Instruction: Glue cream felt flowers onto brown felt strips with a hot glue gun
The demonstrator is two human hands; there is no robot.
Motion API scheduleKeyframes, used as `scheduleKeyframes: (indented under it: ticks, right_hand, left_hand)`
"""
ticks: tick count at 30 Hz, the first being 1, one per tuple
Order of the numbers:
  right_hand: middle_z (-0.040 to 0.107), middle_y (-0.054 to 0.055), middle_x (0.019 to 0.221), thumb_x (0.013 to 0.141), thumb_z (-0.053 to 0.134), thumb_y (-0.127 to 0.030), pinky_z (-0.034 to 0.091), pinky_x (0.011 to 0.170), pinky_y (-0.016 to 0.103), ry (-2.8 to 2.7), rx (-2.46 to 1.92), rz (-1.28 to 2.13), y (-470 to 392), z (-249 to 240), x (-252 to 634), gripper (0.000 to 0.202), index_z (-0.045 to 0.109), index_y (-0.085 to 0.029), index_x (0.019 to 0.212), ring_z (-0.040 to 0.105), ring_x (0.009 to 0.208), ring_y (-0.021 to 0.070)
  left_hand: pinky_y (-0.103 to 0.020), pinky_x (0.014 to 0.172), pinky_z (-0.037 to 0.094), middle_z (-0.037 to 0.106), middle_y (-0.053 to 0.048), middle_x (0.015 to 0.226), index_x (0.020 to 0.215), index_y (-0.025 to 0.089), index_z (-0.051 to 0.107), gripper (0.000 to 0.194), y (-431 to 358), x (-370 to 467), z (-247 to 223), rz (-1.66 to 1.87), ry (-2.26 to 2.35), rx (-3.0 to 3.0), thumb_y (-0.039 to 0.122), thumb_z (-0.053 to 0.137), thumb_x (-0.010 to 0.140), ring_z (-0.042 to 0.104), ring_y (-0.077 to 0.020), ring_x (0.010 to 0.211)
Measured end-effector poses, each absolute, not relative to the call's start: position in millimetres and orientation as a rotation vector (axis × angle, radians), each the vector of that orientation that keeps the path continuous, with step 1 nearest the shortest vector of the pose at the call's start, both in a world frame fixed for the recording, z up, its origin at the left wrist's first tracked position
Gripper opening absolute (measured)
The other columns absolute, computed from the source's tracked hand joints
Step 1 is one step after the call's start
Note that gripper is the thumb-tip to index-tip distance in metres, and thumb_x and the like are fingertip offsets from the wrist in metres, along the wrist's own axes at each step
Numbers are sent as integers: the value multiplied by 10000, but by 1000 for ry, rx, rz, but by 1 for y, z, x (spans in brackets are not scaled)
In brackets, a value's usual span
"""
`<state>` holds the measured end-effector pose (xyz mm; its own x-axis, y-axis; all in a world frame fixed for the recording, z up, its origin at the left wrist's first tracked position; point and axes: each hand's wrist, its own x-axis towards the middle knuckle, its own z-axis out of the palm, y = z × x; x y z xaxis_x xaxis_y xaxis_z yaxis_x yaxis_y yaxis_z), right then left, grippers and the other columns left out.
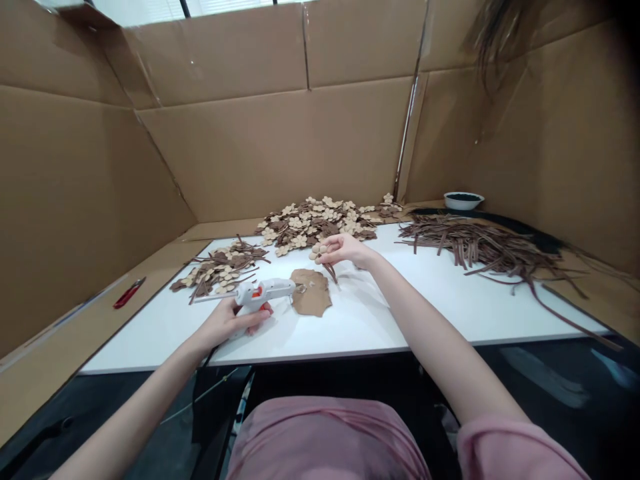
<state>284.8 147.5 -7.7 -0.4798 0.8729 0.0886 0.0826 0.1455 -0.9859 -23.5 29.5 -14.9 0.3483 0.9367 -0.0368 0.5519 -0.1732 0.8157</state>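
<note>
My left hand (240, 317) is wrapped round the handle of a white glue gun (265, 291) with an orange trigger. The gun's nozzle points right, over a torn piece of brown cardboard (313, 293) on the white board. In my right hand (345, 250), the fingers pinch a cream flower cutout (317, 252), with brown strips (331, 272) hanging below it. That hand is above and to the right of the cardboard piece. Just behind it rises a large heap of cream and brown flower cutouts (310, 223).
A smaller pile of flowers with strips (220, 267) lies at the left. Many brown strips (465, 240) are heaped at the right, some overhanging the board (360, 327). A white bowl with dark contents (464, 200) stands behind them. Red-handled cutters (129, 293) lie far left. Cardboard walls (275, 147) enclose the table.
</note>
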Motion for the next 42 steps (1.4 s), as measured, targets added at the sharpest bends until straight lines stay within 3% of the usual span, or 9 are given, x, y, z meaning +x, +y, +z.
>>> scheduleKeyframes:
  ticks: [5,9,13,18,22,28,36,42]
  right_hand:
    - [738,49,743,505,889,-245,569,644,255,-1678,-939,1433,149,-10,284,478,701,-117,925,689,659,155]
    - [739,59,758,491,893,-240,559,619,244,-1630,-956,1419,151,-11,284,454,691,-117,878,683,647,149]
    - [739,66,766,484,895,-239,550,606,234,-1595,-958,1415,150,-9,284,432,672,-125,836,686,673,154]
    - [685,6,635,469,899,-236,542,606,246,-1592,-950,1391,144,-3,283,412,643,-133,774,647,586,130]
    - [691,13,641,468,900,-240,545,621,254,-1595,-954,1390,143,-3,282,402,643,-131,758,648,592,132]
    - [726,53,726,465,904,-232,558,615,242,-1585,-922,1419,150,-10,282,444,669,-126,827,681,662,152]
    - [705,21,681,487,897,-256,556,635,247,-1619,-910,1387,151,-9,281,403,657,-137,789,675,641,143]
    - [640,-19,605,466,898,-263,538,633,265,-1600,-885,1399,145,-4,282,428,621,-142,769,642,605,137]
  left_hand:
    - [-272,635,456,613,-17,646,910,123,650,363,38,-10,-17,638,1201,1850,471,648,805,541,-138,582]
    - [-282,640,481,676,-70,802,885,116,654,390,49,1,-17,653,1204,1858,482,687,755,587,-164,663]
    - [-314,733,515,710,-98,934,895,125,671,422,54,5,-16,686,1246,1882,498,719,704,644,-229,829]
    - [-384,902,496,709,-114,1065,998,142,678,476,49,-1,-16,632,1282,1895,537,690,732,644,-285,998]
    - [-353,913,490,679,-116,1158,1080,156,661,489,44,-7,-16,601,1259,1878,524,681,758,621,-284,1073]
    - [-328,916,486,674,-103,1170,1086,169,655,477,40,-10,-13,590,1252,1858,524,674,769,618,-277,1083]
    - [-359,924,489,677,-118,1159,1076,165,674,497,44,-13,-3,502,1210,1966,529,674,739,620,-295,1073]
    - [-329,780,521,715,-100,947,952,170,721,511,52,-30,5,436,1295,1933,571,731,634,641,-301,933]
